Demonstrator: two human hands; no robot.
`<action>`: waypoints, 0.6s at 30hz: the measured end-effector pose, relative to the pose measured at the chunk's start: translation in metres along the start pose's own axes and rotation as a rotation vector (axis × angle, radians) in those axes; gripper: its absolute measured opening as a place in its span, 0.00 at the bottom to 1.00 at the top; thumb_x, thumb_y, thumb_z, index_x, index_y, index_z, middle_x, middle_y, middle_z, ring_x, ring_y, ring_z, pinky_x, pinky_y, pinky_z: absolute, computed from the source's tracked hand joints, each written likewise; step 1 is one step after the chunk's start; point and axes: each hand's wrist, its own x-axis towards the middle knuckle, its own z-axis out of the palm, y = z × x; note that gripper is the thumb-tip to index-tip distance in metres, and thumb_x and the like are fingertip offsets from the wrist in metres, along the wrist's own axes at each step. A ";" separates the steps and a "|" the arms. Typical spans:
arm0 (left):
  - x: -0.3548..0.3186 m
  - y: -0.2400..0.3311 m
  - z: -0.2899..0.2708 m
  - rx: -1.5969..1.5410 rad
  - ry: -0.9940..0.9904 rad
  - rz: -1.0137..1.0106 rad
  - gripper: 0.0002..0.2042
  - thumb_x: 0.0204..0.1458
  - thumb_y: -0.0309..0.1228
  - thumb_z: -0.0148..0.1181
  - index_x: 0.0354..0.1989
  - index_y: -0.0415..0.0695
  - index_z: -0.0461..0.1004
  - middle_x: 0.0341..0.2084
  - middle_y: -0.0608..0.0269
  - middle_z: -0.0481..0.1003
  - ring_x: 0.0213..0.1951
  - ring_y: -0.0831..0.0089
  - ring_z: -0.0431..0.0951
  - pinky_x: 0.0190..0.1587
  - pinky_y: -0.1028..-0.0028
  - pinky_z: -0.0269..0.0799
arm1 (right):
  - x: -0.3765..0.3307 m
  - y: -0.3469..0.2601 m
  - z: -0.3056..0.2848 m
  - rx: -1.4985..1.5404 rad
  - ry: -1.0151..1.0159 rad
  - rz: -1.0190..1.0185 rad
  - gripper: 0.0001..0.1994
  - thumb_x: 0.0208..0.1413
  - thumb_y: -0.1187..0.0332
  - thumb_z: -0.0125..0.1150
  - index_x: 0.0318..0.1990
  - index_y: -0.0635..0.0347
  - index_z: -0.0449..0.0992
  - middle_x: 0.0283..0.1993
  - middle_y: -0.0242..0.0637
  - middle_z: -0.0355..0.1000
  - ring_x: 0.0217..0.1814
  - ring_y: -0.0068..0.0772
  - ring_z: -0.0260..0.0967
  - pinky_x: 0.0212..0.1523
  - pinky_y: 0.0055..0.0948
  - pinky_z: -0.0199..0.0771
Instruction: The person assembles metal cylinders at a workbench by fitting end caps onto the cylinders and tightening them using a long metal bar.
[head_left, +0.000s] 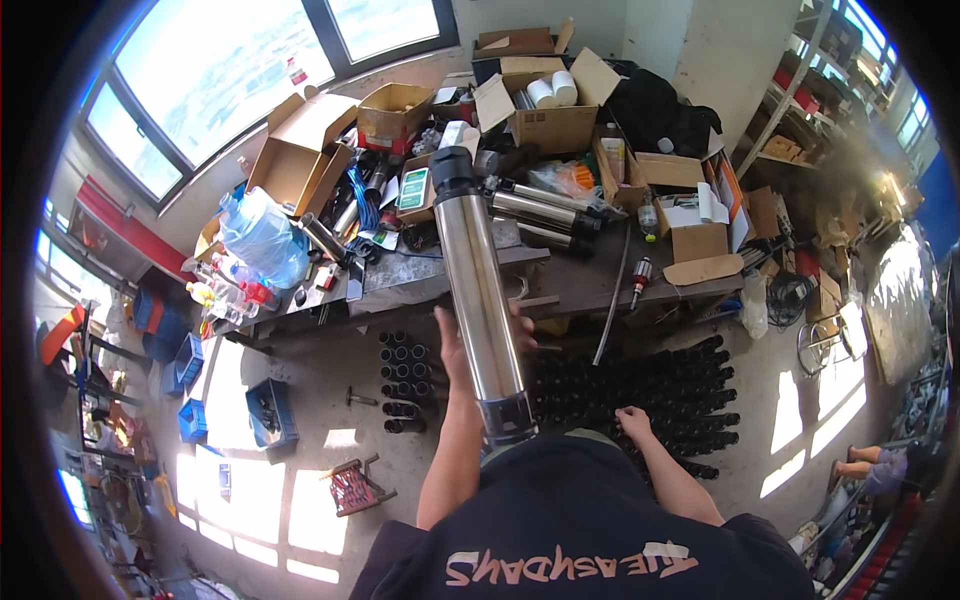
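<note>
A long shiny steel cylinder (477, 285) with black end pieces stands tilted in front of my body, its top leaning left. My left hand (453, 350) is wrapped round it near the middle. Fingertips show on its right side. The upper black end (452, 168) overlaps the cluttered workbench in the picture, and the lower black end (508, 415) is close to my dark shirt. My right hand (631, 421) is away from the cylinder at my right side, fingers curled together. Whatever it may hold is too small to make out.
Similar steel cylinders (545, 208) lie on the workbench (590, 283) among open cardboard boxes (555, 125) and a large clear bottle (262, 238). Rows of black cylindrical parts (660, 395) cover the floor to the right, with more black tubes (403, 365) at left. A stool (355, 488) stands lower left.
</note>
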 end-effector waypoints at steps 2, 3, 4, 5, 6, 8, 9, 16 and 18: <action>0.008 -0.001 -0.021 -0.319 -0.338 -0.140 0.38 0.61 0.67 0.40 0.75 0.59 0.48 0.39 0.51 0.71 0.35 0.58 0.77 0.38 0.58 0.77 | -0.009 -0.014 0.003 0.139 -0.051 0.080 0.15 0.62 0.59 0.60 0.46 0.63 0.78 0.35 0.35 0.78 0.31 0.27 0.74 0.30 0.28 0.73; -0.001 -0.004 -0.027 -0.076 0.017 -0.119 0.39 0.57 0.71 0.39 0.73 0.64 0.52 0.33 0.58 0.70 0.24 0.65 0.73 0.29 0.62 0.73 | -0.012 -0.013 0.001 0.122 -0.047 0.101 0.16 0.62 0.59 0.61 0.47 0.64 0.79 0.36 0.35 0.79 0.32 0.28 0.75 0.32 0.31 0.74; -0.004 -0.007 -0.027 -0.101 0.017 -0.112 0.39 0.58 0.71 0.39 0.73 0.64 0.52 0.32 0.57 0.70 0.25 0.65 0.73 0.30 0.63 0.73 | -0.013 -0.006 -0.001 0.107 -0.036 0.125 0.17 0.61 0.59 0.61 0.48 0.64 0.80 0.36 0.36 0.80 0.33 0.29 0.76 0.34 0.33 0.76; -0.005 -0.008 -0.026 -0.126 0.017 -0.104 0.39 0.58 0.70 0.40 0.73 0.64 0.52 0.32 0.57 0.70 0.26 0.65 0.73 0.30 0.63 0.73 | -0.014 0.002 -0.004 0.056 -0.042 0.108 0.17 0.62 0.59 0.61 0.48 0.64 0.80 0.37 0.37 0.80 0.34 0.29 0.77 0.36 0.32 0.76; -0.004 -0.008 -0.024 -0.194 -0.001 -0.102 0.38 0.58 0.70 0.40 0.73 0.63 0.53 0.32 0.57 0.70 0.26 0.65 0.73 0.30 0.63 0.73 | -0.011 0.007 -0.010 -0.021 -0.027 0.089 0.17 0.62 0.59 0.61 0.47 0.64 0.80 0.37 0.38 0.81 0.35 0.30 0.78 0.37 0.32 0.77; -0.009 0.000 -0.019 -0.221 -0.015 -0.095 0.38 0.58 0.70 0.40 0.73 0.62 0.54 0.33 0.55 0.72 0.28 0.64 0.73 0.32 0.63 0.73 | -0.022 0.017 -0.011 -0.147 -0.024 0.117 0.17 0.61 0.58 0.61 0.46 0.64 0.80 0.38 0.40 0.81 0.36 0.31 0.78 0.39 0.32 0.77; -0.013 0.008 -0.015 -0.098 0.069 -0.056 0.36 0.60 0.67 0.40 0.69 0.56 0.59 0.33 0.54 0.71 0.29 0.62 0.74 0.33 0.61 0.75 | -0.032 0.018 -0.011 -0.199 -0.028 0.156 0.17 0.60 0.58 0.61 0.45 0.64 0.81 0.38 0.41 0.81 0.37 0.33 0.79 0.40 0.33 0.77; -0.038 0.049 0.010 0.420 0.560 -0.043 0.36 0.62 0.64 0.40 0.48 0.35 0.68 0.30 0.51 0.76 0.28 0.60 0.82 0.29 0.60 0.83 | -0.072 0.036 -0.024 -0.518 -0.113 0.193 0.20 0.55 0.53 0.61 0.43 0.62 0.83 0.41 0.45 0.81 0.44 0.45 0.79 0.49 0.41 0.76; -0.034 0.050 0.017 0.452 0.572 -0.053 0.35 0.62 0.64 0.41 0.48 0.35 0.67 0.29 0.51 0.76 0.27 0.60 0.82 0.28 0.60 0.83 | -0.063 0.053 -0.026 -0.528 -0.069 0.154 0.22 0.53 0.52 0.62 0.45 0.61 0.83 0.44 0.46 0.81 0.49 0.46 0.78 0.52 0.40 0.75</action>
